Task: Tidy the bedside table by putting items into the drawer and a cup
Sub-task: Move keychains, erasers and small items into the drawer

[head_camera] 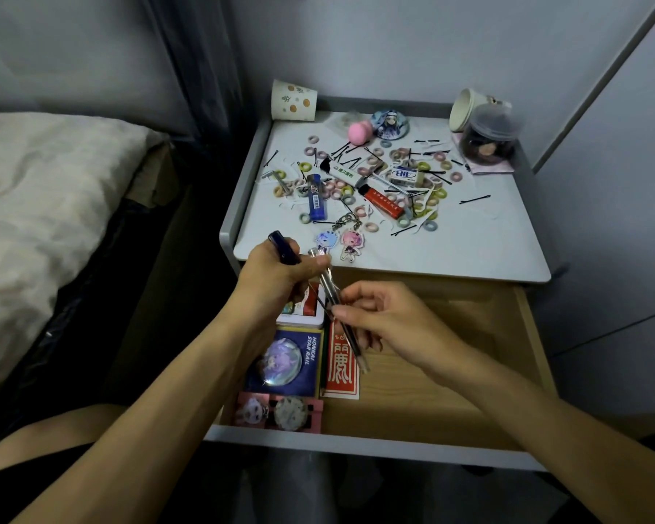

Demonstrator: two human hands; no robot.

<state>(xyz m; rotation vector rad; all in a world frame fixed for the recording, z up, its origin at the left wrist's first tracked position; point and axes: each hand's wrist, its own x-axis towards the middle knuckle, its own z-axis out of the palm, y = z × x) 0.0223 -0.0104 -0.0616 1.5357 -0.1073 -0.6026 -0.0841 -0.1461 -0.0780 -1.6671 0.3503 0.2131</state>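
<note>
Swallowed by the left hand (276, 274): most of a dark blue pen (282, 247), only its top end out. Behind that wrist, half of a red-and-white tin (308, 306). Under fingertips of the right hand (386, 319), a stretch of the silver pens (326, 281). Too dim to identify (dark lumps only): contents of the clear jar (488, 139). Cut by the bottom edge, both forearms (159, 429).

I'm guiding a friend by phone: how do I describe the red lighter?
On the white top of the bedside table, look amid the scattered hair rings. The red lighter lies right of the blue lighter, the only red thing there.
</note>
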